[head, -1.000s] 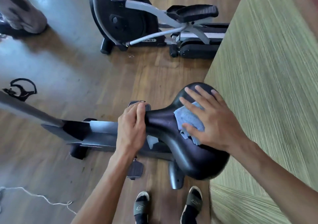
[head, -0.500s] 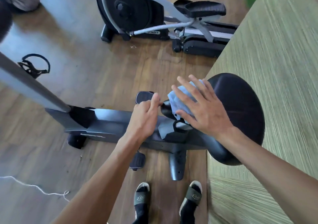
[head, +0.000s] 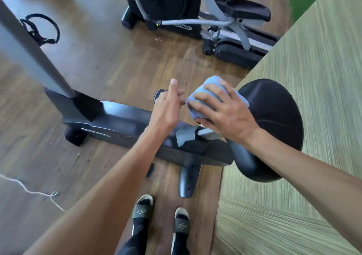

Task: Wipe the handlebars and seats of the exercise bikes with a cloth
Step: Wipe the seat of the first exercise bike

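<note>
**Q:** Head view. Where is the cloth, and what are your fingers doing?

**A:** My right hand (head: pixel 225 113) lies over the blue cloth (head: pixel 207 96), fingers spread and curved round the bundle, gripping it at the narrow nose end of the black seat (head: pixel 272 117). My left hand (head: pixel 168 105) is just beside it, fingers loose and nearly straight, thumb up, holding nothing. Whether a fingertip touches the cloth's edge, I cannot tell.

**Q:** Handling?

**A:** Judged only: cloth is soft, light and limp, so it bunches. Best kept as a pad under a flat palm. The seat looks smooth and firm with a slight sheen, so the cloth should slide easily. The seat sits on a post (head: pixel 207 132) in the bike frame (head: pixel 125 121); it may swivel under sideways pressure, so steady it at the nose.

**Q:** Containers?

**A:** None seen. Nearest candidate: an empty black bottle cage (head: pixel 42 29) on the grey upright. Second machine (head: pixel 195 15) beyond, untouched.
</note>
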The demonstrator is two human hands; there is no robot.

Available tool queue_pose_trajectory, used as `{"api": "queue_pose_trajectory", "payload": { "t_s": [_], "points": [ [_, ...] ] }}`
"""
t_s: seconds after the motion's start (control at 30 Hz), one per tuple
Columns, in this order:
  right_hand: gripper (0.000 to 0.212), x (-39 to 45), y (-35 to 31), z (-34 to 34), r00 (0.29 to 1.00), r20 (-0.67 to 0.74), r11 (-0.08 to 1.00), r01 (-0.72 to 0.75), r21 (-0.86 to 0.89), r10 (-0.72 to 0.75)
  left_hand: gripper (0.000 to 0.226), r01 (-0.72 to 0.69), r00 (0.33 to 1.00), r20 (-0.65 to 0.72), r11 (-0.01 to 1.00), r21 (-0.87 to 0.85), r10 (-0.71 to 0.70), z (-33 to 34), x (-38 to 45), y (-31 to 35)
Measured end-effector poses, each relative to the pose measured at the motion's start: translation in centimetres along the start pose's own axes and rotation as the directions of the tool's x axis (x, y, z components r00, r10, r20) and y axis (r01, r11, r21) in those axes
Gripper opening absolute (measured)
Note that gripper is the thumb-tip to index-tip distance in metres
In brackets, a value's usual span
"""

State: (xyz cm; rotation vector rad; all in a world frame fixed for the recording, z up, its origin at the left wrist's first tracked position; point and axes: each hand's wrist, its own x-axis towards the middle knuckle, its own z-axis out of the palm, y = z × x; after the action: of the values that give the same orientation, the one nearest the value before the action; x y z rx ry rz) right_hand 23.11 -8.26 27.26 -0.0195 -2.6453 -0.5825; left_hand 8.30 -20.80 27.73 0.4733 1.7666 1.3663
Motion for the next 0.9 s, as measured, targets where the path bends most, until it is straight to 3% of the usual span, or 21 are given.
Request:
{"api": "queue_pose_trajectory", "payload": {
  "t_s": [0.17,0.33,0.57,0.63,0.9],
  "points": [
    [0.029,-5.0,1.6,-2.5,0.986,0.091,0.989,0.136,0.051,-0.14,0.082,0.025,1.0,-0.017,0.999,-0.047,-0.026,0.4,-1.3,-0.1],
    [0.046,-4.7,1.9,-3.7,0.967,0.163,0.978,0.18,0.101,-0.195,0.06,0.029,0.999,-0.027,0.999,-0.038,-0.03,1.1,-1.8,0.2],
    [0.04,-1.9,2.4,-0.8,0.966,0.047,0.966,0.252,0.059,-0.255,0.049,-0.044,0.997,-0.066,0.995,-0.085,0.038,1.9,-1.6,0.5],
    [0.037,-2.2,2.3,-0.8,0.965,0.027,0.964,0.257,0.074,-0.259,0.056,-0.029,0.995,-0.101,0.995,-0.098,0.019,2.1,-1.4,0.5],
    [0.037,-4.4,4.2,-2.5,0.932,0.103,0.921,0.318,0.224,-0.347,0.059,-0.014,0.99,-0.144,0.992,-0.128,-0.004,2.8,-2.2,0.0]
  ]
}}
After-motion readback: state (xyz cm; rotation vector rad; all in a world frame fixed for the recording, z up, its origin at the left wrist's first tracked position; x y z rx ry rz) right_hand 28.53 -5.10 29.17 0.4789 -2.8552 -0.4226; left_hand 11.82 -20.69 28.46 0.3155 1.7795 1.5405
